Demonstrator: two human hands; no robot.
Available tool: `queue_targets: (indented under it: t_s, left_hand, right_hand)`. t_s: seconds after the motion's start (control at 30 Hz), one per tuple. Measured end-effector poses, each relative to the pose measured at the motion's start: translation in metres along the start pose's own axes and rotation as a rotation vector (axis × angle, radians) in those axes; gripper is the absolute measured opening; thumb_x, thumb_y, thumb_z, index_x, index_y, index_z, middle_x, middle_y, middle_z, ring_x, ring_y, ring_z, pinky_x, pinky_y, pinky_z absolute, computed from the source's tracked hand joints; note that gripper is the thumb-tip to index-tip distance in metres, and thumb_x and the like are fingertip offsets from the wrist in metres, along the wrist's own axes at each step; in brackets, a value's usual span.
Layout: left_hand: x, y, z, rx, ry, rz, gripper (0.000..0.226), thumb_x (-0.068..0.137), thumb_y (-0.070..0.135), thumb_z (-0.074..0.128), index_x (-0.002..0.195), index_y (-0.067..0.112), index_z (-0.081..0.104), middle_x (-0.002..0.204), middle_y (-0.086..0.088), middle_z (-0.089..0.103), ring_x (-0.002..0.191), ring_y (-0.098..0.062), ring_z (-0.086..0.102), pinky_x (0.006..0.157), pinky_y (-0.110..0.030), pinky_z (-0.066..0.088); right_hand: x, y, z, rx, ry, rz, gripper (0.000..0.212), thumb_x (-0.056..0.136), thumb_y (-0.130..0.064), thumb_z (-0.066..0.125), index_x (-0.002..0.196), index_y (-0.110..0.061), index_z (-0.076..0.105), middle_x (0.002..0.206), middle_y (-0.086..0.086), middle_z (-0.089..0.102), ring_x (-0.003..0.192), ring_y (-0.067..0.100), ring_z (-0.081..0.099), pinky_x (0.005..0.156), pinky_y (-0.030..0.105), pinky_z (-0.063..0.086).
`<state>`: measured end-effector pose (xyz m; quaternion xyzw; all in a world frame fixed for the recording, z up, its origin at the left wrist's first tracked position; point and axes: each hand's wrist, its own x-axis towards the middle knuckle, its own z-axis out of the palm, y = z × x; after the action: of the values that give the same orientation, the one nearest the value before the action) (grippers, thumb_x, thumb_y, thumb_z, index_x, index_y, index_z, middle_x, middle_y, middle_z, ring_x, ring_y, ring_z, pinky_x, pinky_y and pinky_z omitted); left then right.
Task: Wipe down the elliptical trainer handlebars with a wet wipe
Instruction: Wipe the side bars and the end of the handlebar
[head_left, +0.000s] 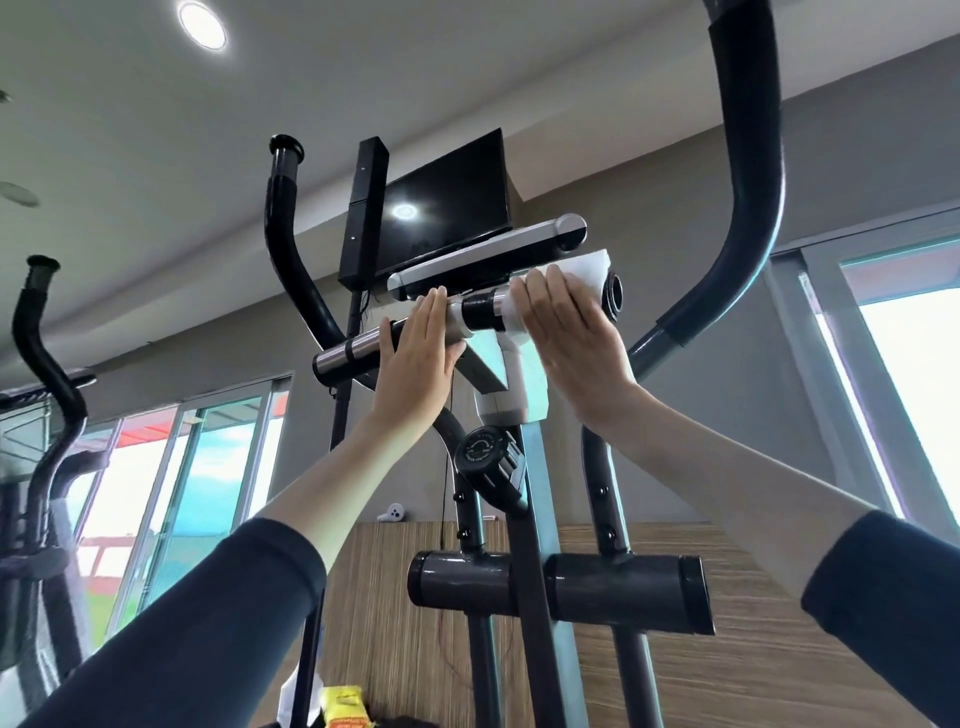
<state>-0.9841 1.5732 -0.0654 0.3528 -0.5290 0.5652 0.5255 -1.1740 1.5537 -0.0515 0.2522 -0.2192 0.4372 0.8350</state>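
Hands: two, both raised to the machine, in dark navy sleeves.
Left hand (415, 358): fingers straight, palm flat against the left half of the short horizontal handlebar (353, 353) of black foam and chrome bands; it grips nothing.
Right hand (566, 338): fingers straight, pressing the wipe onto the bar's right half.
White wet wipe (584, 273): one, wrapped over the right half of the bar, just inside its black round end cap (614, 292).
Tall curved black swing handles: two, left (283, 234) and right (748, 156), on either side of the hands, neither touched.
Black console screen (447, 192): one, above the bar, with a silver cross-bar (488, 254) under it.
Black round tension knob (483, 452): one, on the post below the hands.
Grey horizontal pivot tubes: two, left (462, 577) and right (628, 592).
Round ceiling light (202, 25): one, lit.
Yellow packet (343, 701): one, at the bottom edge.
Second black machine (47, 364): one, far left.
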Motion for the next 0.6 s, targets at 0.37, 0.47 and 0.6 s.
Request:
queue_targets:
  t_s: [0.37,0.47,0.6]
  left_hand:
    - [-0.008,-0.021,0.029,0.035,0.025,0.041,0.063,0.100,0.039,0.033,0.152,0.008,0.014,0.158,-0.007,0.022,0.146,-0.018,0.018,0.117,-0.048,0.010]
    - [-0.007,-0.025,0.029,0.052,0.049,0.060,0.065,0.098,0.043,0.030,0.151,0.009,0.013,0.158,-0.008,0.023,0.145,-0.018,0.020,0.116,-0.050,0.013]
    - [-0.008,-0.025,0.024,0.069,0.102,0.097,0.063,0.097,0.038,0.034,0.149,0.009,0.016,0.156,-0.011,0.027,0.144,-0.022,0.026,0.115,-0.050,0.016]
  right_hand:
    - [0.018,-0.058,0.021,-0.005,0.009,0.029,0.055,0.092,0.008,0.006,0.136,-0.009,0.035,0.128,0.009,0.035,0.124,0.025,0.034,0.111,0.032,0.022]
    - [0.017,-0.057,0.025,-0.024,0.029,0.003,0.052,0.093,0.003,0.011,0.138,-0.008,0.033,0.130,0.009,0.035,0.125,0.023,0.035,0.112,0.032,0.020]
    - [0.003,-0.030,0.022,-0.029,0.075,0.027,0.053,0.088,-0.009,0.031,0.141,-0.006,0.029,0.137,0.011,0.033,0.129,0.024,0.035,0.116,0.036,0.015]
